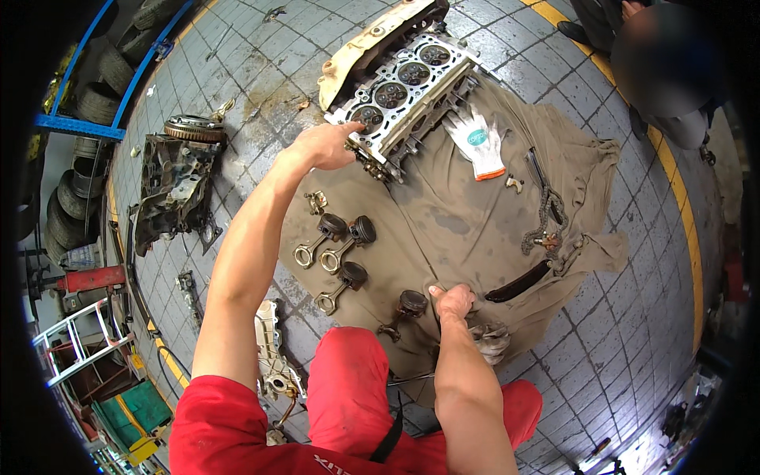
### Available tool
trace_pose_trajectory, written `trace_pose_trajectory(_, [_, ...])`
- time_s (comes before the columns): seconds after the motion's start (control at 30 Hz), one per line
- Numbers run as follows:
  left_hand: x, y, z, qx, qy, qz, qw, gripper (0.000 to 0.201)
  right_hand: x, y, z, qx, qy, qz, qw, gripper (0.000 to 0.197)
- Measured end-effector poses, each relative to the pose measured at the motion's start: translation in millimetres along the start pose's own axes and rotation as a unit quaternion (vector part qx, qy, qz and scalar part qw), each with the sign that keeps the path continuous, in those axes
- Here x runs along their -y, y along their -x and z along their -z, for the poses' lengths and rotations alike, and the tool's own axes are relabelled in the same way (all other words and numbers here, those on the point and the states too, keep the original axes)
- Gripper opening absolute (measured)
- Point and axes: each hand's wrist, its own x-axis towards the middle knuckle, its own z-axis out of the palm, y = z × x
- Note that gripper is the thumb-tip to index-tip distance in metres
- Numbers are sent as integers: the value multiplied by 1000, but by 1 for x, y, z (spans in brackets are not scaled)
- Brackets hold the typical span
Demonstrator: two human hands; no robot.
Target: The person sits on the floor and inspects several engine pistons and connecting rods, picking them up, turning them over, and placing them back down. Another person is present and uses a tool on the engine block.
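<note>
My left hand (323, 146) reaches to the near left end of a cylinder head (402, 96), its index finger stretched toward the nearest combustion chamber (366, 119). That hand holds nothing. Lower down, my right hand (455, 302) rests on a brown cloth (475, 237) with its fingers curled; what may be inside them is hidden. Just left of it lies a dark piston (412, 303) on its connecting rod. Three more pistons with rods, one of them a piston (353, 275) nearest me, lie between my two arms. A timing chain (546, 210) is heaped on the cloth's right side.
A white glove (476, 142) lies beside the cylinder head, and a dark chain guide (518, 283) curves near my right hand. An engine block (176, 178) stands at left. A cream cover (372, 43) lies behind the head. Another person (669, 71) is at upper right.
</note>
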Motion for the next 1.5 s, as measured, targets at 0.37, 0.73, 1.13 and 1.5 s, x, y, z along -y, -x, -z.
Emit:
trace_pose_trajectory(0.37, [-9,1,3,27,41,-24,999,80,1,2,0,-8,0,-3,1000,83])
trace_pose_trajectory(0.73, [-5,3,6,31,18,-30,999,78,-1,2,0,1,8,2,1000,85])
trace_pose_trajectory(1.13, [-1,-22,-2,-13,-2,-23,1000,87,3,5,4,-5,3,-10,1000,84])
trace_pose_trajectory(1.5, [-20,22,-5,-103,112,-76,985,62,-2,-4,-7,-18,14,3,1000,87])
